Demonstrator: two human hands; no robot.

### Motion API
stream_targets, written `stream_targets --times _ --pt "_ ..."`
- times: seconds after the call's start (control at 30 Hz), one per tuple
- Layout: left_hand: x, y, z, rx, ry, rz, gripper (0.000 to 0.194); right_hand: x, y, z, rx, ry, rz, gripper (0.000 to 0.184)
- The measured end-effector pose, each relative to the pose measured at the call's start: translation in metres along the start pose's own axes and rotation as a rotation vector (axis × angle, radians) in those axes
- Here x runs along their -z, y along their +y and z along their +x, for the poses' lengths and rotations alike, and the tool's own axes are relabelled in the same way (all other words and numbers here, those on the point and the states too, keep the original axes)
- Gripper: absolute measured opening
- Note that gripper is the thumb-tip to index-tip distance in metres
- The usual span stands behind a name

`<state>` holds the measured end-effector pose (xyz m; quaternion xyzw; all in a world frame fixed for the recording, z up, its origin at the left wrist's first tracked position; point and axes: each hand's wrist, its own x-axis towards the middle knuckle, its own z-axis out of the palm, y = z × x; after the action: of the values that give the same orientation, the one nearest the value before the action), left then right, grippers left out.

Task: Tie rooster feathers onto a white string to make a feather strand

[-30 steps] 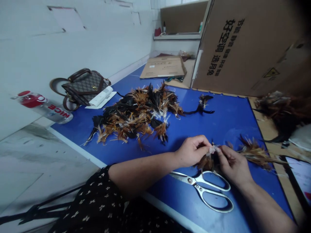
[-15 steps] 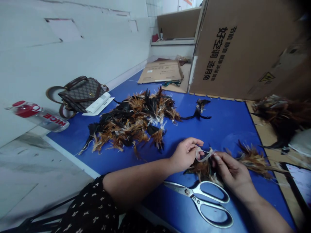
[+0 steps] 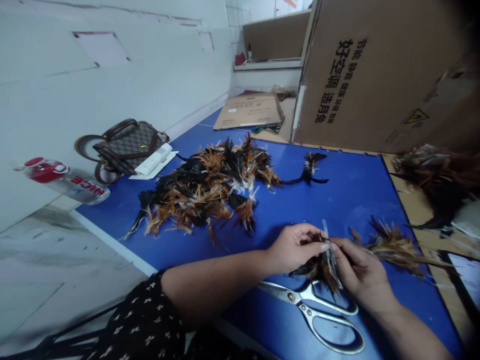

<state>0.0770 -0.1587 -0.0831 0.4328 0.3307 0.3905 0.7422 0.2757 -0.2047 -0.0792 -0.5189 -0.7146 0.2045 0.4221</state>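
While both hands meet over the blue mat point(image 3: 337, 195), the left hand point(image 3: 294, 247) and the right hand point(image 3: 358, 267) pinch a small bundle of brown and black feathers point(image 3: 320, 267) between thumbs and fingertips, a pale strip point(image 3: 325, 231) sticking up where they join. Steel scissors point(image 3: 322, 312) lie on the mat just below the bundle. A large feather pile point(image 3: 206, 187) sits farther back, with a handbag point(image 3: 125, 145) and a plastic bottle point(image 3: 65, 177) by the wall.
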Motion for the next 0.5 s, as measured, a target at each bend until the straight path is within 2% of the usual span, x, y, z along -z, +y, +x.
stream_targets --times 0.17,0.37,0.5 --pt "-0.001 0.008 -0.002 -0.038 0.058 -0.009 0.061 0.000 0.006 -0.004 -0.048 0.000 0.052 0.024" --pt "0.001 0.014 0.002 -0.051 0.097 -0.085 0.060 0.008 0.012 -0.002 -0.190 0.217 0.021 0.033" --pt "0.003 0.016 0.002 -0.035 0.101 -0.091 0.059 0.013 0.004 -0.003 -0.225 0.246 0.033 0.037"
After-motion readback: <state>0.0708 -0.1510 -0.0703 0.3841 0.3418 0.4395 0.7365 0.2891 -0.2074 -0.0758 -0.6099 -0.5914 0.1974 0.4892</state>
